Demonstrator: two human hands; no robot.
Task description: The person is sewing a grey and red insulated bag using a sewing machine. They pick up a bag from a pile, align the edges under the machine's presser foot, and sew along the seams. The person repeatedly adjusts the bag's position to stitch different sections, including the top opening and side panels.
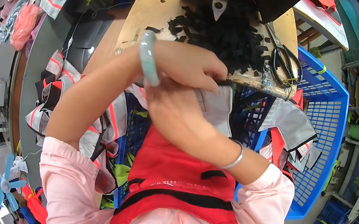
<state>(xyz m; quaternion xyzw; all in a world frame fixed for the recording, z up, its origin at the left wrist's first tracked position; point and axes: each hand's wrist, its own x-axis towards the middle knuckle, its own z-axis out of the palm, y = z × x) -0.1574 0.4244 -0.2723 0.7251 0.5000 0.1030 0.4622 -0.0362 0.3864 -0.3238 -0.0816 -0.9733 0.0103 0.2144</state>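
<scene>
My left hand [191, 64], below a pale green bangle, reaches across toward the right over the other hand. Its fingers are curled closed at the upper edge of a grey fabric piece [217, 108] with black edging, which hangs in front of the red apron [172, 158]. Crossing underneath toward the left is my right hand [167, 103], with a silver bracelet at its wrist. It is blurred, and its fingers are hidden behind the left hand and forearm. Just beyond the hands, black scraps [219, 38] cover much of the wooden worktop [153, 11].
Black-handled scissors [285, 65] lie at the worktop's right side. A dark machine with a pointed metal plate [219, 5] overhangs the scraps. On the right stands a blue basket [329, 117] beside grey and red fabric pieces [288, 122]; more fabric pieces [115, 116] hang at left.
</scene>
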